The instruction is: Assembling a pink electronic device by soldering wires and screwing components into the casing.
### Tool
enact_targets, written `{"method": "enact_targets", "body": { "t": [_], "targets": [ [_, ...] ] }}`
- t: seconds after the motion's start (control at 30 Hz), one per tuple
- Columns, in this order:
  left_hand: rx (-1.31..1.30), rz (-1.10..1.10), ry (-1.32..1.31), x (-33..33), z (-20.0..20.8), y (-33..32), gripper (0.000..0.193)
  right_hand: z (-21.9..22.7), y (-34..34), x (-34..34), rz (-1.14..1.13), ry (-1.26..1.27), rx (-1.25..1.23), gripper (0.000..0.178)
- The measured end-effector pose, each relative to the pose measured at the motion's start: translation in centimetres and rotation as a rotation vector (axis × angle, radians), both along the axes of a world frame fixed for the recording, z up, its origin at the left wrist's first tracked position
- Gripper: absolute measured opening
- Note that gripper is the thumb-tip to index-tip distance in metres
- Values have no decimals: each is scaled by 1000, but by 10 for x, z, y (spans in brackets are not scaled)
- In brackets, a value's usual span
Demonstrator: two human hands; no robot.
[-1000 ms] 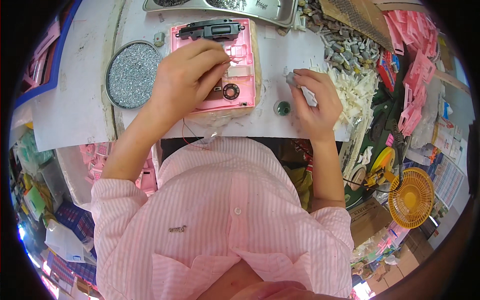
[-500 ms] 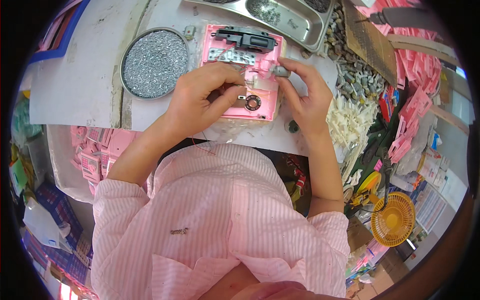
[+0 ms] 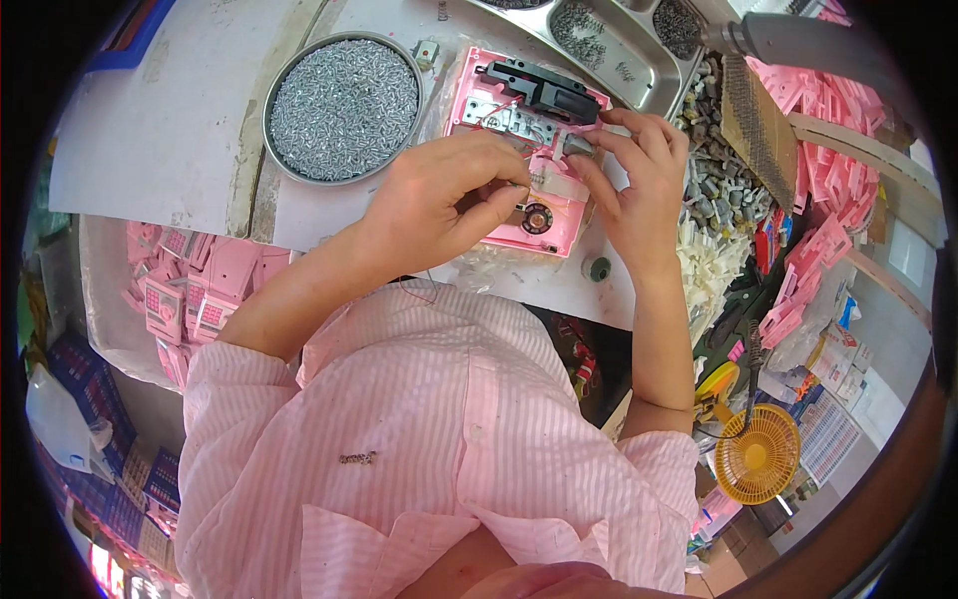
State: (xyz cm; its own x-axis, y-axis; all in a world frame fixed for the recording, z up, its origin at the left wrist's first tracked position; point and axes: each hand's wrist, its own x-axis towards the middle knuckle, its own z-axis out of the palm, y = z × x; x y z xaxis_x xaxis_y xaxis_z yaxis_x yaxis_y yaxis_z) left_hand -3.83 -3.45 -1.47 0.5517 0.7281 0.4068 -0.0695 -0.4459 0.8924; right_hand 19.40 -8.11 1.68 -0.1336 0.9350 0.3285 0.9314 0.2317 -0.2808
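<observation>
A pink plastic case (image 3: 501, 234) lies with its inside up on the table, tilted slightly. In it sit a black plastic mechanism (image 3: 544, 90), a metal plate (image 3: 499, 118), thin red wires, a whitish translucent block (image 3: 559, 184) and a round black part (image 3: 537, 218). My right hand (image 3: 641, 180) has its thumb and fingers about a small grey motor (image 3: 578, 145) at the case's right side. My left hand (image 3: 439, 200) pinches thumb and forefinger together over the middle of the case, by the translucent block; what it holds is too small to make out.
A round metal tray (image 3: 269, 130) of small screws stands left of the case. Behind it is a compartmented metal tray (image 3: 639, 75) of small parts. Motors (image 3: 714, 160) and white plastic pieces (image 3: 714, 265) are heaped at right, below a dark hanging tool (image 3: 798, 42). A small green-topped spool (image 3: 597, 268) stands nearby.
The motor has moved inward over the case, with my right fingers following it. My left hand keeps its pinch near the same spot. The whole view has shifted and turned slightly.
</observation>
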Motion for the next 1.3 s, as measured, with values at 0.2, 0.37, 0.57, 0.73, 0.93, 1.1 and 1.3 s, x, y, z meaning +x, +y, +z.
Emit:
{"method": "enact_targets", "body": {
  "t": [0.2, 0.37, 0.57, 0.73, 0.93, 1.1, 1.3],
  "targets": [
    [-39, -6, 33, -2, 3, 1, 12, 12, 2, -6, 33, -201, -57, 25],
    [-406, -75, 8, 4, 15, 8, 8, 15, -2, -4, 18, -233, -78, 27],
    [-657, -211, 5, 28, 35, 51, 17, 6, 0, -25, -10, 85, 110, 28],
    [-407, -92, -57, 33, 25, 56, 23, -15, 7, -26, -55, 363, 18, 14],
    [293, 13, 298, 25, 4, 39, 27, -12, -6, -22, -54, 508, 111, 13],
    [203, 118, 167, 15, -8, 38, 20, -14, -11, -15, -2, 348, 154, 14],
    [613, 549, 319, 17, 19, 17, 30, -10, -15, -10, 9, 450, 154, 16]
  ]
}}
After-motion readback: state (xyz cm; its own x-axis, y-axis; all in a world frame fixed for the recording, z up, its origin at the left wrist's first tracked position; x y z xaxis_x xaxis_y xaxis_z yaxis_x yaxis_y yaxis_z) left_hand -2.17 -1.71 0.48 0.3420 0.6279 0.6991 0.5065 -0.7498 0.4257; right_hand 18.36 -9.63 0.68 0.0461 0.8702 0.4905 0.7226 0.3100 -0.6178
